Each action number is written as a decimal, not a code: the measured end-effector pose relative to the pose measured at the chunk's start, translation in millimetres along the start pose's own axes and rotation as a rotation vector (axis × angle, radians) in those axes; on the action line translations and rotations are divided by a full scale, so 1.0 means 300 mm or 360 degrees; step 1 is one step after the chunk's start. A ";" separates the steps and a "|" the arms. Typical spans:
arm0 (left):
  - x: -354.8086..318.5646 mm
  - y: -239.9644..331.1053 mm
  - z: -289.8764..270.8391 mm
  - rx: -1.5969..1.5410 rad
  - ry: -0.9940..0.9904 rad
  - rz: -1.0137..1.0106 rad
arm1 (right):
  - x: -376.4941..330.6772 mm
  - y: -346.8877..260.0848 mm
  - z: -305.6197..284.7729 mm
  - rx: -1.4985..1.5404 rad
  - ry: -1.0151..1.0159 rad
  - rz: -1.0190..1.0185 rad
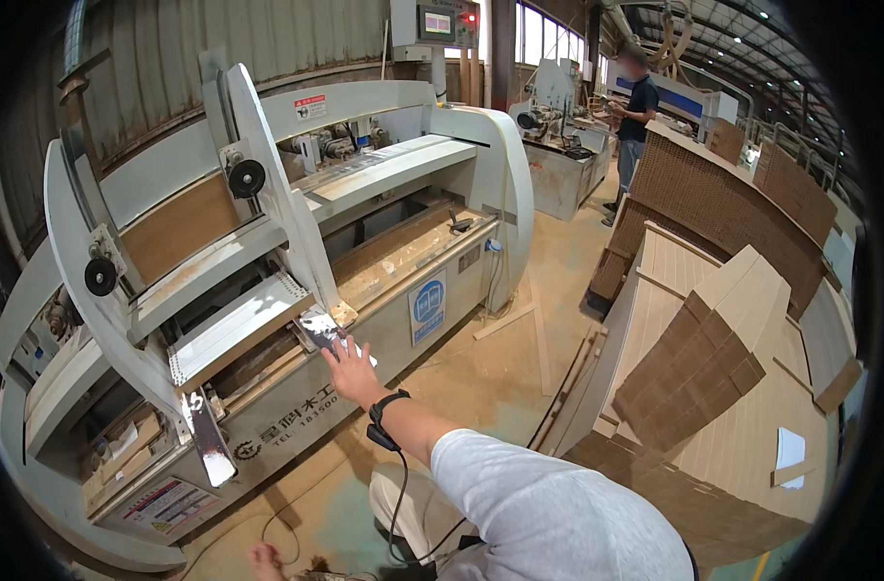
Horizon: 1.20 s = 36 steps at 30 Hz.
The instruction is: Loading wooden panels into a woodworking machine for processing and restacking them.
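My right hand [350,373] reaches forward with its fingers spread over a worn, shiny metal support arm [318,327] at the front of a grey-green woodworking machine [461,160]. It looks to rest on that arm, with nothing in its grasp. A dark band with a cable circles the wrist. Left of the hand, a flat white-topped panel [240,327] with small holes along its ends lies between the machine's two curved uprights. A second metal support arm [207,441] juts out farther left. My left hand [265,560] shows only partly at the lower edge, low and blurred.
Stacked wooden boards [703,358] fill the right side. Loose strips [542,349] lie on the dusty floor. Black handwheels [246,178] sit on the uprights, and a control box [435,24] hangs above. Another person [638,107] stands farther back by other machinery.
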State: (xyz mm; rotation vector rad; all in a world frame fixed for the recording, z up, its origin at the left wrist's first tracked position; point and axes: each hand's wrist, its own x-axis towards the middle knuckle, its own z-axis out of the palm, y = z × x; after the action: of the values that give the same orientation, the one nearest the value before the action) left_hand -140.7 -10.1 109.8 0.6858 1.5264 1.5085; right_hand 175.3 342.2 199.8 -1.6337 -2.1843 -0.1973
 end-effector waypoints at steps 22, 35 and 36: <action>0.018 -0.269 0.119 0.1008 -0.0328 -0.0358 | -0.023 0.049 -0.061 -0.0029 -0.0247 0.0090; 0.013 -0.268 0.129 0.1165 -0.0506 -0.0224 | -0.016 0.058 -0.024 -0.0046 -0.0207 0.0089; 0.001 -0.244 0.144 0.1167 -0.0486 -0.0263 | -0.019 0.059 -0.025 -0.0036 -0.0203 0.0091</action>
State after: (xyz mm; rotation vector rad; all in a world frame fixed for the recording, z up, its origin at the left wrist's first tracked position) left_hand -90.4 3.2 42.6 1.1105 1.8307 0.6516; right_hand 195.2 340.0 202.2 -1.7634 -2.2317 -0.1044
